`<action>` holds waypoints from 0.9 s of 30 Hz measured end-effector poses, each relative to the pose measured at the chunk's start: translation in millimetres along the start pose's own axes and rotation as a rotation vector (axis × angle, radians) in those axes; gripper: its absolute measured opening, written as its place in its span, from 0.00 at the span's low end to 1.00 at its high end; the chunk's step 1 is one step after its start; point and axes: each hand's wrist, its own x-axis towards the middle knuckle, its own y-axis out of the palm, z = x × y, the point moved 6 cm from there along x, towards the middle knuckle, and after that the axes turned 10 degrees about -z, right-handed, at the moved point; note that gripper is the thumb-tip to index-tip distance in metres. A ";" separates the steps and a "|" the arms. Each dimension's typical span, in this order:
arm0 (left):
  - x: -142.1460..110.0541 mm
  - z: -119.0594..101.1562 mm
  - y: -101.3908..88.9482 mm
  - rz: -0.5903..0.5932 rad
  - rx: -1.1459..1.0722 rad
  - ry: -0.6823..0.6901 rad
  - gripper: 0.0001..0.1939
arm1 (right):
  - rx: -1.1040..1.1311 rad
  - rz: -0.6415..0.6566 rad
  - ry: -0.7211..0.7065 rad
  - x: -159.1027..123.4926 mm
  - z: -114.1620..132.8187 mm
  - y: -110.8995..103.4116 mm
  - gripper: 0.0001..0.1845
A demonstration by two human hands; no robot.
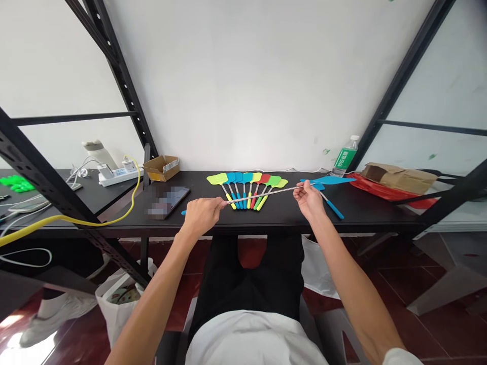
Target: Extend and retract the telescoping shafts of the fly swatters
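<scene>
A long telescopic fly swatter with a blue head (337, 180) stretches across in front of me, its thin metal rod drawn out. My left hand (203, 215) is closed round its handle end, and a bit of blue shows past the fist. On the rod near the head, my right hand (309, 200) pinches with thumb and fingers. Behind the rod, several fly swatters (238, 177) in yellow, blue, red and green lie fanned out on the black table (281, 218), handles towards me. Another swatter with a blue handle (335, 208) lies beneath the held head, partly hidden.
Left on the table are a phone (177, 196) and an open cardboard box (164, 170). A green-labelled bottle (345, 158) stands back right, beside a brown paper bag (403, 177) on red plastic. Black shelf posts and a yellow cable (129, 210) flank the left.
</scene>
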 end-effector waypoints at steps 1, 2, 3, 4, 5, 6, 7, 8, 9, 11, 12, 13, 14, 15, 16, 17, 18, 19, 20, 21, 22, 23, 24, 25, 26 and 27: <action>0.4 1.3 1.4 0.027 -0.001 -0.008 0.23 | 0.003 -0.003 -0.001 0.4 1.3 -0.9 0.20; 0.9 2.0 2.3 0.050 -0.006 -0.014 0.23 | 0.007 -0.006 0.000 0.8 2.6 -1.6 0.21; 1.2 1.5 2.8 0.069 -0.017 -0.012 0.23 | 0.011 -0.009 0.002 0.9 3.8 -2.2 0.21; 1.5 0.2 2.5 0.080 -0.033 -0.005 0.23 | 0.015 -0.013 0.006 1.0 4.8 -2.7 0.21; 1.7 -1.5 1.5 0.079 -0.052 0.004 0.23 | 0.017 -0.018 0.010 1.0 5.5 -3.1 0.21; 1.9 -3.4 0.1 0.071 -0.070 0.011 0.22 | 0.018 -0.025 0.015 1.0 6.1 -3.7 0.21; 2.0 -5.0 -1.6 0.056 -0.082 0.015 0.21 | 0.018 -0.033 0.020 1.0 6.4 -4.4 0.21; 2.0 -6.2 -3.2 0.038 -0.088 0.017 0.20 | 0.019 -0.040 0.029 1.0 6.4 -5.0 0.21; 1.9 -7.0 -4.6 0.017 -0.088 0.017 0.19 | 0.020 -0.042 0.041 1.1 5.9 -5.4 0.21; 1.5 -7.4 -6.3 -0.020 -0.084 0.017 0.16 | 0.029 -0.037 0.077 1.1 3.6 -5.6 0.21; 1.3 -7.2 -6.8 -0.039 -0.084 0.016 0.15 | 0.033 -0.030 0.097 1.0 1.9 -5.2 0.20; 1.1 -6.6 -7.2 -0.059 -0.088 0.014 0.14 | 0.031 -0.024 0.118 0.7 -0.2 -4.7 0.20; 1.0 -5.8 -7.5 -0.080 -0.095 0.010 0.14 | 0.023 -0.019 0.134 0.2 -2.3 -4.1 0.20; 0.9 -4.8 -7.7 -0.097 -0.101 0.004 0.14 | 0.007 -0.018 0.145 -0.3 -4.5 -3.5 0.20; 0.8 -3.7 -7.6 -0.113 -0.104 -0.001 0.14 | -0.015 -0.017 0.152 -1.0 -6.6 -2.8 0.20; 0.6 -2.4 -7.2 -0.125 -0.106 -0.006 0.14 | -0.039 -0.014 0.153 -1.7 -8.6 -2.0 0.20; 0.4 -1.1 -6.5 -0.133 -0.105 -0.009 0.14 | -0.063 -0.011 0.150 -2.3 -10.2 -1.3 0.20; 0.2 0.5 -5.3 -0.140 -0.104 -0.013 0.15 | -0.083 -0.007 0.143 -2.8 -11.7 -0.8 0.20; -0.2 2.4 -3.6 -0.146 -0.100 -0.016 0.16 | -0.097 -0.004 0.136 -2.9 -13.1 -0.7 0.19; -0.6 4.6 -1.4 -0.150 -0.096 -0.019 0.16 | -0.108 -0.002 0.129 -2.9 -14.6 -1.1 0.19; -1.2 7.0 1.5 -0.153 -0.090 -0.021 0.17 | -0.121 0.000 0.124 -2.5 -16.3 -2.0 0.19; -1.8 9.5 4.8 -0.155 -0.084 -0.023 0.18 | -0.136 -0.002 0.122 -1.8 -18.4 -3.5 0.19; -2.6 11.9 8.6 -0.155 -0.077 -0.022 0.19 | -0.154 -0.004 0.123 -1.1 -20.7 -5.3 0.19; -3.5 14.1 12.5 -0.158 -0.069 -0.019 0.20 | -0.171 -0.009 0.124 -0.2 -23.3 -7.3 0.19; -4.4 15.9 16.3 -0.160 -0.061 -0.012 0.21 | -0.185 -0.015 0.125 0.7 -25.6 -9.3 0.19; -5.4 17.3 20.1 -0.159 -0.055 -0.002 0.22 | -0.192 -0.021 0.122 1.6 -27.6 -11.1 0.19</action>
